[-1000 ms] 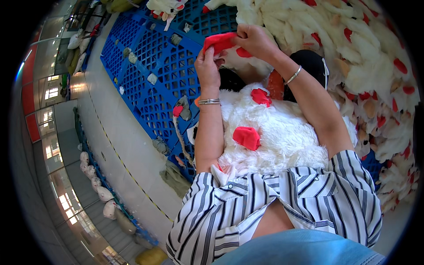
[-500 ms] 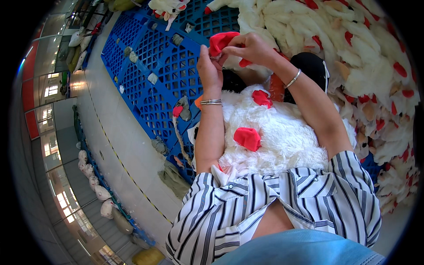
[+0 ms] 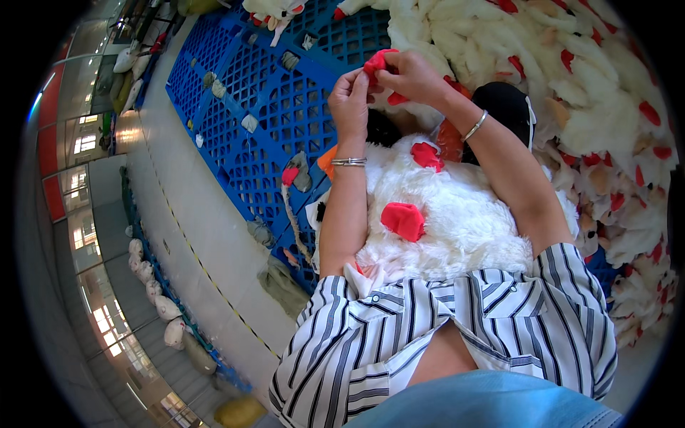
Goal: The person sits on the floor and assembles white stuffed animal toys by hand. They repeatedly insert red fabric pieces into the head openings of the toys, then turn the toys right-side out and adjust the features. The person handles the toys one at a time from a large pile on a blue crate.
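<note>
Both hands are raised and meet above my lap around a small red fabric piece (image 3: 378,63). My left hand (image 3: 349,98) pinches its lower left edge between thumb and fingers. From the right, my right hand (image 3: 414,77) grips the same piece with closed fingertips, which partly hide it. Across my lap lies a white plush skin (image 3: 457,228) with long fur. Two red fabric parts show on it, a nearer one (image 3: 403,222) and a farther one (image 3: 427,156). Another bit of red (image 3: 397,98) shows just below my right fingers.
Blue plastic pallets (image 3: 250,160) with grid tops spread ahead and to the left, with scraps on them. A large heap of white plush skins (image 3: 592,107) with red parts rises at the right. A pale floor (image 3: 168,185) with a striped line runs along the left.
The red fabric piece has been bunched up and shows less between my fingers. My left hand has shifted slightly right and up toward my right hand.
</note>
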`<action>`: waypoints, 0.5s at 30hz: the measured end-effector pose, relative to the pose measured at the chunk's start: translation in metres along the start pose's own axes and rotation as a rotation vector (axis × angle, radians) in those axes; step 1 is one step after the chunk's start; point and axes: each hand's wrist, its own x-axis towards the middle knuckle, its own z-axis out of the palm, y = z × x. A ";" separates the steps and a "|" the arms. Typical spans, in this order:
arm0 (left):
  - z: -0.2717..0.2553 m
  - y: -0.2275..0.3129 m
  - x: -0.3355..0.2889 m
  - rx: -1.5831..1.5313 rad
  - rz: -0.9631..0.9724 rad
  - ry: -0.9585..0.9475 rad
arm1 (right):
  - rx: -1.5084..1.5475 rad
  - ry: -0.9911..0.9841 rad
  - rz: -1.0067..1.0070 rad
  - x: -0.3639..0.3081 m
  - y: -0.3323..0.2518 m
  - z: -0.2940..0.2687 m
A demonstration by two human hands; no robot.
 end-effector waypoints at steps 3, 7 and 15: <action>-0.002 0.001 0.001 0.007 0.032 0.079 | -0.106 -0.089 -0.036 0.001 -0.003 -0.005; -0.002 0.000 0.003 0.010 0.029 0.047 | 0.103 -0.211 -0.071 0.004 0.000 -0.007; 0.003 0.011 -0.003 -0.032 -0.024 -0.188 | 0.210 -0.191 0.021 0.006 0.009 -0.012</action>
